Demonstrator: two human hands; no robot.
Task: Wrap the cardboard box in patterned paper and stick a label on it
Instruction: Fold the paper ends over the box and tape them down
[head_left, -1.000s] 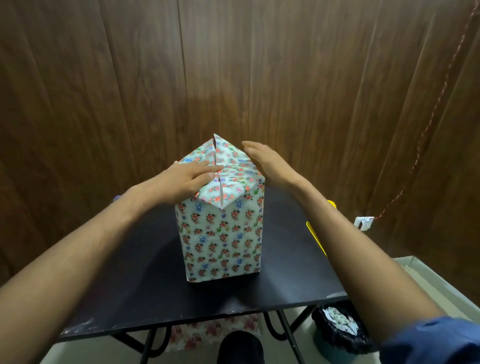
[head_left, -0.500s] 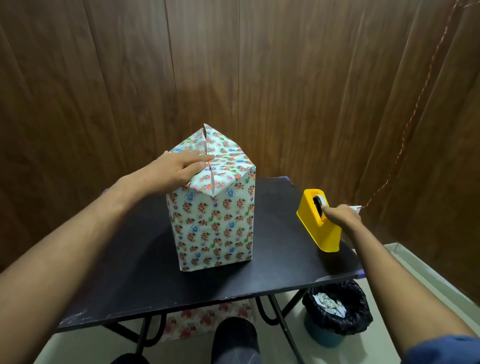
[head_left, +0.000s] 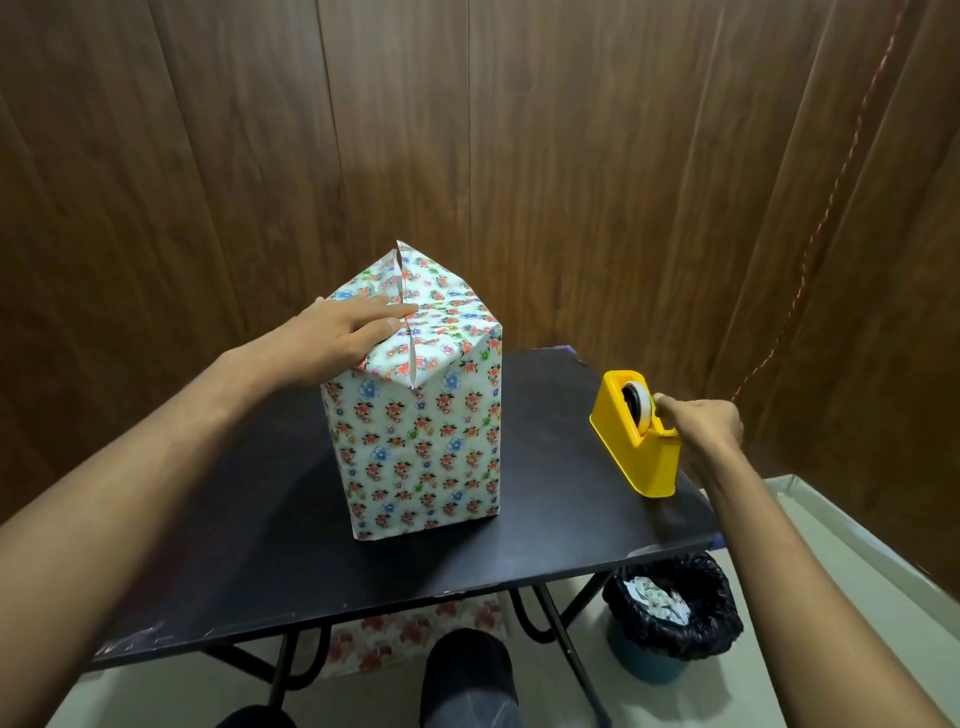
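The box (head_left: 421, 447) stands upright on the black table (head_left: 270, 530), covered in white floral paper. Its top flaps are folded in, with a seam running front to back and a point sticking up at the far end. My left hand (head_left: 337, 332) lies flat on the top left flap, fingers straight, pressing the paper down. My right hand (head_left: 698, 423) is at the yellow tape dispenser (head_left: 636, 441) near the table's right edge, fingers curled and pinching at the tape roll (head_left: 638, 408). No label is in view.
A bin (head_left: 672, 623) lined with a black bag holds paper scraps on the floor at the right. More floral paper (head_left: 405, 634) lies under the table. A wooden wall stands close behind. A red cord (head_left: 831, 197) hangs at the right.
My right hand left the box top and went right to the tape dispenser, where it now pinches at the tape. My left hand stays pressing the flap.
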